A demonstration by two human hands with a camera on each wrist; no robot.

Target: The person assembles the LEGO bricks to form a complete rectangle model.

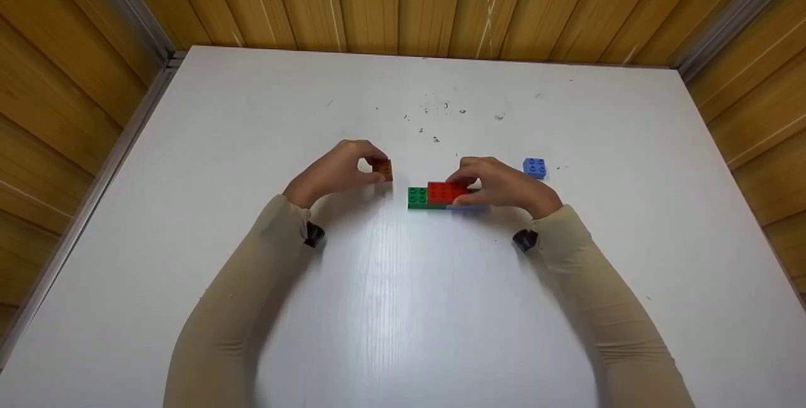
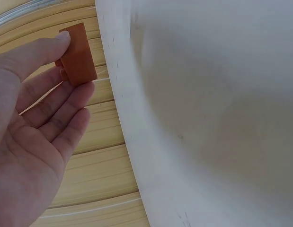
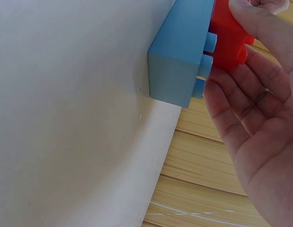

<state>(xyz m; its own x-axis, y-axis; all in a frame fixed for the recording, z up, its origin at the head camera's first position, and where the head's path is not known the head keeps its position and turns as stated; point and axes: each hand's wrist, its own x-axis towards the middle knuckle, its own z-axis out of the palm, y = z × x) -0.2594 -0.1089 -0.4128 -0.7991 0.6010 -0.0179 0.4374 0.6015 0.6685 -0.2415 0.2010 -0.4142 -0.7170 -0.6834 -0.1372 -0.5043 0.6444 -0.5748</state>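
My left hand (image 1: 340,170) pinches an orange-brown toy building brick (image 1: 385,170) between thumb and fingers. In the left wrist view that brick (image 2: 80,54) is tilted, its studs turned toward the palm. To its right, my right hand (image 1: 504,186) grips a red brick (image 1: 443,192) by its right part. This red brick sits across a green brick (image 1: 416,198) on the left and a light blue brick (image 3: 177,47) on the right. Free studs of the blue brick show beside the red brick (image 3: 226,35) in the right wrist view. The hand hides much of the blue brick from above.
A small blue brick (image 1: 534,167) with studs up lies on the white table (image 1: 378,307), behind the right hand. Dark scuff marks dot the tabletop farther back. Wood-slat walls (image 1: 428,5) stand along the back and both sides.
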